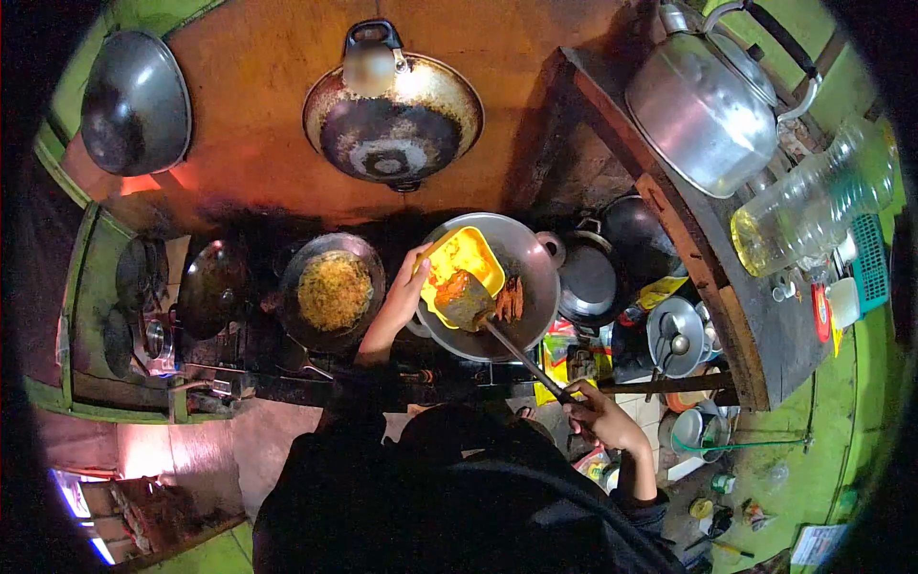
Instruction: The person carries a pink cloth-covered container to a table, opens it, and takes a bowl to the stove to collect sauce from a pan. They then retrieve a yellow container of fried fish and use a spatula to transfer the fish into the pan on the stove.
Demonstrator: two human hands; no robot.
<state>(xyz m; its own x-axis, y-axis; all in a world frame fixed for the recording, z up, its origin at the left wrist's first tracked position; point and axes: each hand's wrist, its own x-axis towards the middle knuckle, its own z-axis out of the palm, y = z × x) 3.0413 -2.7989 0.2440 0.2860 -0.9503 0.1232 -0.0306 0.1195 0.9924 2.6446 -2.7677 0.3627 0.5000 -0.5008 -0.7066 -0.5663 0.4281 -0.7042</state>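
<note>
My left hand [406, 287] grips the side of a yellow container [492, 269], tilted over a large grey wok [535, 244]. Orange-red food sits in the container. My right hand [595, 413] is closed round the dark handle of a spatula [524, 359], whose broad blade rests at the container's lower edge, against the food. Some reddish-brown pieces of food [510, 299] lie in the wok to the right of the blade. Left of my left hand, a second wok holds yellowish-brown shredded food [334, 290].
Dark pans [586, 277] stand right of the wok. A metal kettle [708, 110] and an oil bottle [813, 206] are on a shelf at the right. Two woks [392, 124] hang at the back. A metal bowl with ladles [675, 337] sits at the right.
</note>
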